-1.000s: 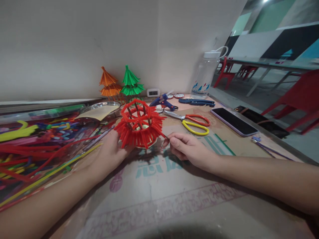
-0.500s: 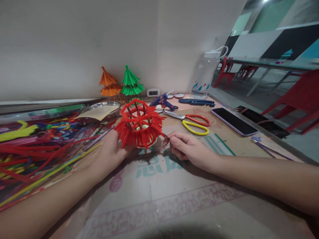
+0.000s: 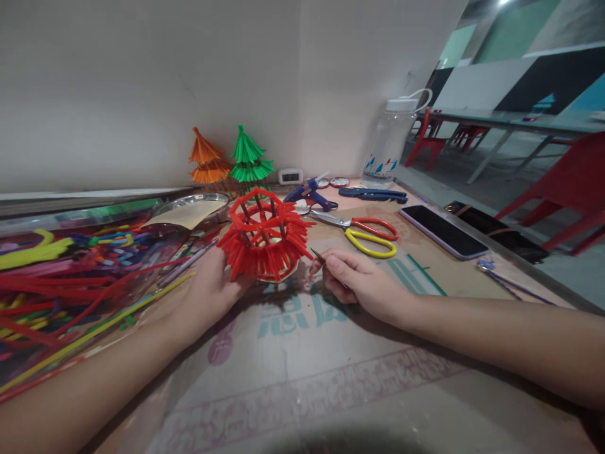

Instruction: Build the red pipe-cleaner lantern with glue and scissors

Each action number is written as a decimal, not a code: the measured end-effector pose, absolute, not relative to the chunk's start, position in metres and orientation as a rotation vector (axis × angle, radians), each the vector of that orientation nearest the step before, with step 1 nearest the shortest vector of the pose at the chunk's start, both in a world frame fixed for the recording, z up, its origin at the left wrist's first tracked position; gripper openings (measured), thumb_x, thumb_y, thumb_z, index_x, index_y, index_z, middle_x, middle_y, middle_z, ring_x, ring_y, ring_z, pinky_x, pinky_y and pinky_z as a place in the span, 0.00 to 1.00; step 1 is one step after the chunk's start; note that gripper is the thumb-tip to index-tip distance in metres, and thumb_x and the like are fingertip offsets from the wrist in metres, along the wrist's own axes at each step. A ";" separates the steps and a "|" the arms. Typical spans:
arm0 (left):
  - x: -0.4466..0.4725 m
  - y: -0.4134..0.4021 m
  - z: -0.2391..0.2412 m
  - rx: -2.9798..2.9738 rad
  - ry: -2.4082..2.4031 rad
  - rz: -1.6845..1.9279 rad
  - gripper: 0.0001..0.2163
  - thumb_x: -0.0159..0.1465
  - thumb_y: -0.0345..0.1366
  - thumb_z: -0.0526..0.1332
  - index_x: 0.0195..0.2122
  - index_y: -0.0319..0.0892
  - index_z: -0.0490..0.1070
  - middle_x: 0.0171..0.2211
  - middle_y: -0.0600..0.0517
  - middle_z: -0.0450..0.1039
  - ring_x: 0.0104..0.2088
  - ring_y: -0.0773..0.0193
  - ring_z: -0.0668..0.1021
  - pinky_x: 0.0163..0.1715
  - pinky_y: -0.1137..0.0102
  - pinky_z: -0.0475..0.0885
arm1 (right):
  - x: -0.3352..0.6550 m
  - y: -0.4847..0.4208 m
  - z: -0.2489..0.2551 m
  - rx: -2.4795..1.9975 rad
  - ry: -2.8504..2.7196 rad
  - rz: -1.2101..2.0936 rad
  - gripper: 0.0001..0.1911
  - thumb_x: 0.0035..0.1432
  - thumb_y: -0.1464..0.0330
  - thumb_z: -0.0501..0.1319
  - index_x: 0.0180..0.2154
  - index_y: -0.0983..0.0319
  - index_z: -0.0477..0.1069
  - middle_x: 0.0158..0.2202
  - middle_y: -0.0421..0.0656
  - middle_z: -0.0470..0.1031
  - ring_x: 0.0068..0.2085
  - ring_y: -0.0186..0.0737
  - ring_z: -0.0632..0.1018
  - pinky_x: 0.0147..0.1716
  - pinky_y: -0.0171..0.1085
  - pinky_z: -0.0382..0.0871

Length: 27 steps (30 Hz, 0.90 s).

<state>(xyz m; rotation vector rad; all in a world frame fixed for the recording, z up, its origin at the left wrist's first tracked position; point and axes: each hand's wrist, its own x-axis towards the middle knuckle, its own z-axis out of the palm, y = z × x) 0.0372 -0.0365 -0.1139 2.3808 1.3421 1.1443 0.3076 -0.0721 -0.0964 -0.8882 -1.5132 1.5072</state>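
Observation:
A red pipe-cleaner pavilion model (image 3: 262,252), with a fringed lower roof, brown posts and a six-sided ring on top, stands over the cardboard in the middle. My left hand (image 3: 215,280) is closed on its left side near the base; the fingertips are hidden behind the fringe. Just to the right of the model, my right hand (image 3: 347,277) pinches dark, pointed tweezers (image 3: 318,256). Their tips are beside the fringe's right edge, apart from it. Most of the tweezers is covered by the fingers.
Scissors (image 3: 371,236), a blue glue gun (image 3: 312,194), blue pliers (image 3: 373,194) and a phone (image 3: 444,231) lie behind and to the right. A water bottle (image 3: 387,145) stands at the back. Orange (image 3: 205,157) and green (image 3: 250,157) models stand by the wall. Pipe cleaners (image 3: 70,277) fill the left.
The tweezers' tips have drawn slightly away from the red fringe and now show more clearly. The model and my left hand have stayed almost still.

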 end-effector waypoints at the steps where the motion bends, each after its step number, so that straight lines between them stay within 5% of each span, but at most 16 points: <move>1: 0.037 -0.035 -0.115 2.392 1.342 1.157 0.14 0.65 0.42 0.62 0.49 0.43 0.69 0.47 0.47 0.74 0.45 0.54 0.77 0.47 0.58 0.74 | 0.308 -0.072 -0.097 -0.889 -1.514 1.506 0.20 0.66 0.52 0.57 0.34 0.63 0.67 0.19 0.31 0.55 0.19 0.27 0.54 0.16 0.30 0.44; 20: 0.043 -0.032 -0.117 2.315 1.335 1.164 0.13 0.65 0.42 0.62 0.48 0.44 0.67 0.40 0.48 0.76 0.46 0.52 0.79 0.48 0.57 0.77 | 0.305 -0.067 -0.098 -0.939 -1.520 1.500 0.25 0.62 0.48 0.58 0.40 0.64 0.70 0.17 0.30 0.55 0.18 0.27 0.54 0.17 0.31 0.44; 27: 0.045 -0.029 -0.116 2.345 1.327 1.213 0.17 0.64 0.43 0.62 0.52 0.43 0.67 0.48 0.44 0.75 0.48 0.50 0.79 0.49 0.53 0.76 | 0.308 -0.061 -0.096 -0.994 -1.581 1.519 0.29 0.59 0.43 0.58 0.40 0.65 0.69 0.18 0.29 0.55 0.18 0.27 0.54 0.15 0.29 0.43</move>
